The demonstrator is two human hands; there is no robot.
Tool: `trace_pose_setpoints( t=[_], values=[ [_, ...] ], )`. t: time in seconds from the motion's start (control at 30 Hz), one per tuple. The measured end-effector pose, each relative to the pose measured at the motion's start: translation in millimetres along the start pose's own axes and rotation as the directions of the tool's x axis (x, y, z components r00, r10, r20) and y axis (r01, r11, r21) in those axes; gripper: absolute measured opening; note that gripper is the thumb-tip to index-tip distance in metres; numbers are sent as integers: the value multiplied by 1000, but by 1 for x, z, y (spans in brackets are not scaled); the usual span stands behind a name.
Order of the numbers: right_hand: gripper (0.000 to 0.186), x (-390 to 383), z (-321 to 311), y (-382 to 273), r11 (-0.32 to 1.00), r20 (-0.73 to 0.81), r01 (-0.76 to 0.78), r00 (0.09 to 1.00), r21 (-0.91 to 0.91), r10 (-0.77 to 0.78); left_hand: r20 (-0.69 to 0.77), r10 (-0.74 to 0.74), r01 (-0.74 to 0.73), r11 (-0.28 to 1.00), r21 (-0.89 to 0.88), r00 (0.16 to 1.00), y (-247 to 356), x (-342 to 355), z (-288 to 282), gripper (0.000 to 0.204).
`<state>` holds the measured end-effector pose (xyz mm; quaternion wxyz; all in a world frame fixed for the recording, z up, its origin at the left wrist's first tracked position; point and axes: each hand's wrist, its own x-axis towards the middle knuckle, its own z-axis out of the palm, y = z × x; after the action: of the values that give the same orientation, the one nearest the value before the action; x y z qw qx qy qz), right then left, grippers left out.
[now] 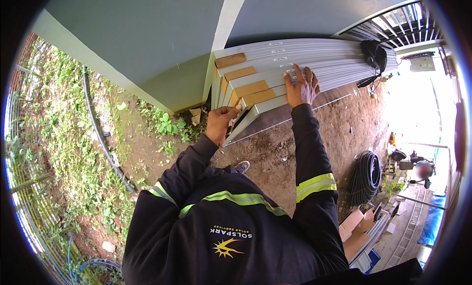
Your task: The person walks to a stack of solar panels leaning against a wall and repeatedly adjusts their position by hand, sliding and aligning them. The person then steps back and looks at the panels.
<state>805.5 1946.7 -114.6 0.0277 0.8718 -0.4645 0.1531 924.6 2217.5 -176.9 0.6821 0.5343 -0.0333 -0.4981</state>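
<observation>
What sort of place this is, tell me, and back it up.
Likely a building's side yard serving as a work area: metal-framed panels with cardboard corner protectors stand beside a grey wall, and a coil of black tubing lies on the ground.

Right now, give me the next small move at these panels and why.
Probably firm up the grip of the left hand on the nearest panel: that hand sits at the panel's end, its hold partly hidden, while the right hand lies spread atop the row of panels.

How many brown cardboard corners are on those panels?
4 at the left end: back corner nearest the wall, second corner, third corner, front corner farthest from it. More may be hidden.
</observation>
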Motion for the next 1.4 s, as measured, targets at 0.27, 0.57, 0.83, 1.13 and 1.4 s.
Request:
trace_pose_setpoints(
  t=[0.27,0.57,0.83,1.13,1.4],
  values=[
    [64,0,2,0,1000,-5,-5,1000,-9,5,-142,248,-163,884,439,958,6,-4,6,39],
    [64,0,1,0,1000,-22,6,1000,8,-6,135,835,-547,218,808,533,-3,-15,4,28],
    [63,-1,-2,-2,1000,-6,-8,1000,15,8,388,875,-683,-94,724,290,-4,-2,-7,39],
    [63,-2,-1,-3,1000,-17,-6,1000,22,6,492,837,-695,-205,689,240,-7,11,-15,42],
    [64,-1,-4,-3,999,7,-18,1000,33,17,557,820,-761,-276,587,133,-6,22,-22,43]
  ],
)
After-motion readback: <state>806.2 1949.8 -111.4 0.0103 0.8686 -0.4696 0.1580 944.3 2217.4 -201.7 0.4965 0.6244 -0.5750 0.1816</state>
